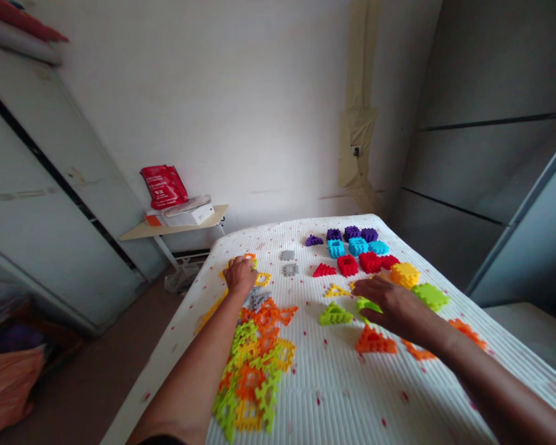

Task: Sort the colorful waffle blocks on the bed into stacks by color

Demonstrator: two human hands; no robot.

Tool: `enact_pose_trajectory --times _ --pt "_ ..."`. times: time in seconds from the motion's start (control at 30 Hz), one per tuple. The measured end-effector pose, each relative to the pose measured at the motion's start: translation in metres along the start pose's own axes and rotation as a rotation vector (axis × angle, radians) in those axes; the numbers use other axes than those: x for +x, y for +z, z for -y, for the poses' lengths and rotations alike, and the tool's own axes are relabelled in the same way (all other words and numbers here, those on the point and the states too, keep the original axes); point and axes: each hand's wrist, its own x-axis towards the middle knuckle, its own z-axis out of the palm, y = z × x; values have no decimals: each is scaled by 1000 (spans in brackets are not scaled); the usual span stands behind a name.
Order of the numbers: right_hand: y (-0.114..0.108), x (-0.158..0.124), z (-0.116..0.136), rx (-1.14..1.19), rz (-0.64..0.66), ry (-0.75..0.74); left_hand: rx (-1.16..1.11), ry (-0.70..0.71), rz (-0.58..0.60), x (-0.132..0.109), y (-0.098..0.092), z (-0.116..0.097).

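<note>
My left hand is at the far end of a loose heap on the left, its fingers curled on a yellow interlocking tile. Nearer me the heap holds grey tiles, orange tiles and green tiles. My right hand is over the sorted pieces on the right, fingers stretched out and thumb apart. Beneath or beside it are a yellow triangle and a green piece, both near the fingertips. The hand partly hides the yellow and green rows.
Rows of purple, light blue and red pieces lie at the far right. Yellow and green stacks stand beyond my right wrist. Orange triangles lie closer. Two grey squares lie mid-table.
</note>
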Motion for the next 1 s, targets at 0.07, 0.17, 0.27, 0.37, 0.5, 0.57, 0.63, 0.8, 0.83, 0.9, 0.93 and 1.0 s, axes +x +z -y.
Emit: enact_pose_trajectory --times 0.07,0.17,0.27,0.37,0.5,0.57,0.63,0.8,0.83,0.9,0.93,1.0 --pt "0 2 3 9 8 -11 -87 63 -14 -9 -8 -3" --pt "3 7 9 16 20 -26 -238 163 -8 -29 -18 -3" --pt "7 13 19 45 31 -45 -368 222 1 -59 -27 -3" --pt "11 22 33 90 52 -66 -625 232 -11 -92 -35 -7" --pt "16 32 52 152 97 -79 -863 229 67 -127 -40 -15" --pt "20 36 60 168 114 -79 -847 274 108 -138 -39 -18" --pt "25 39 66 175 122 -77 -835 322 121 -146 -35 -20" --pt "40 44 80 149 137 -145 -791 404 132 -157 -27 -20" --pt "43 44 83 140 140 -164 -776 413 136 -159 -28 -21" --pt "48 46 88 125 148 -183 -756 425 144 -161 -29 -21" --pt "49 46 91 117 152 -183 -748 431 145 -161 -29 -21" --pt "53 47 96 100 163 -173 -731 442 140 -162 -29 -21"
